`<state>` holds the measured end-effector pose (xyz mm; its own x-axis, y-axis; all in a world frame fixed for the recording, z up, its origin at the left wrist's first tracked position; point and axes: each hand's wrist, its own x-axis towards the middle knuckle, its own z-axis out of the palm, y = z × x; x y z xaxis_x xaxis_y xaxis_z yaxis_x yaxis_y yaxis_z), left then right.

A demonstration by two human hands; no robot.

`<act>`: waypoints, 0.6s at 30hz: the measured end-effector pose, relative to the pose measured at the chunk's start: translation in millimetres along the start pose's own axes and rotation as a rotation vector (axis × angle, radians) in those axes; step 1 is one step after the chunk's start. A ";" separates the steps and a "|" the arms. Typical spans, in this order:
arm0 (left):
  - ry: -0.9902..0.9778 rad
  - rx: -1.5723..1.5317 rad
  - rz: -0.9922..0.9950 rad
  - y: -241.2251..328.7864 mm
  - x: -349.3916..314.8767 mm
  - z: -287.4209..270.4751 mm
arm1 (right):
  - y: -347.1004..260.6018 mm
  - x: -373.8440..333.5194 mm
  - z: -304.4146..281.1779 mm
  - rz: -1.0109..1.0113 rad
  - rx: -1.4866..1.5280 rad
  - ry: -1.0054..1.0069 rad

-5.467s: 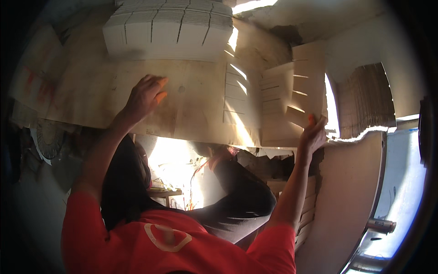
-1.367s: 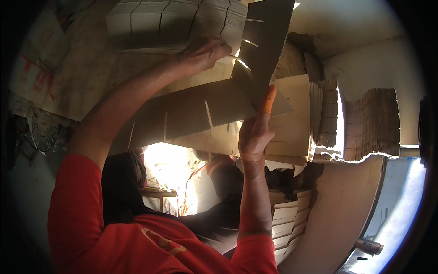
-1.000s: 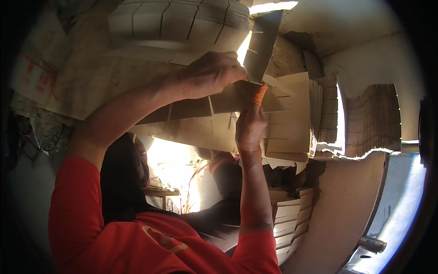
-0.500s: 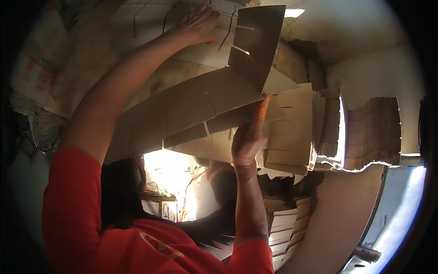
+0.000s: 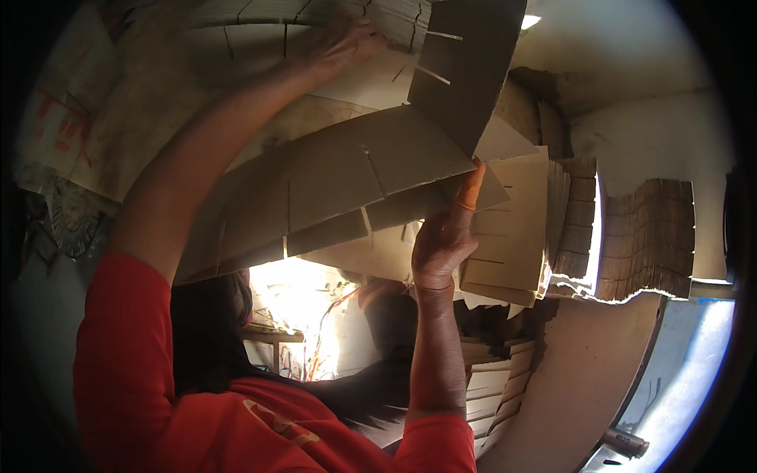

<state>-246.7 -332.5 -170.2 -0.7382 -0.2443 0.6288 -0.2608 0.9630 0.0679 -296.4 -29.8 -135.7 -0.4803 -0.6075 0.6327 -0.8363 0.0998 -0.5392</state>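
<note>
My right hand [image 5: 445, 244] is closed on slotted cardboard strips, an orange cover on its raised finger. One long strip [image 5: 339, 162] slants down to the left, its slots along the lower edge. Another strip [image 5: 461, 75] stands up from its right end, and more cardboard shows beneath. At the top, my left hand [image 5: 351, 47] reaches to a stack of slotted cardboard [image 5: 331, 12]. Its fingers are curled and slightly blurred at the edge of a slotted strip [image 5: 252, 47] in front of the stack; the fingertips are partly hidden.
Slotted cardboard sheets [image 5: 505, 229] stand right of my right hand, with a thick brown stack [image 5: 646, 240] farther right. More slotted pieces [image 5: 497, 386] lie lower right. A metal cylinder [image 5: 627, 441] sits near the bottom right. A small wooden stand [image 5: 272, 337] is in bright light below.
My right hand and the strips it holds have shifted slightly to the right. My left hand's fingers, spread before, are now curled, and the strip by them has shifted.
</note>
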 end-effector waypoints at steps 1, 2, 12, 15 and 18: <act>-0.069 -0.032 -0.044 3.8 -0.5 -4.1 | -1.4 0.6 0.3 0.004 0.016 -0.002; -0.050 -0.058 -0.013 8.1 -2.5 -8.1 | -2.8 1.0 0.4 0.009 0.032 -0.004; 0.011 -0.157 0.093 45.7 -9.2 -34.9 | 5.2 -10.0 -3.8 -0.021 -0.073 -0.111; 0.048 -0.253 0.077 61.1 -11.6 -44.9 | 5.5 -14.1 -6.1 0.065 -0.124 -0.174; 0.076 -0.406 0.117 84.9 -14.9 -59.9 | 13.3 -19.2 -5.6 0.095 -0.152 -0.218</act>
<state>-220.6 -240.3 -127.4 -0.6961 -0.1367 0.7048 0.0993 0.9540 0.2830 -299.8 -12.5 -151.9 -0.5044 -0.7432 0.4396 -0.8279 0.2717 -0.4906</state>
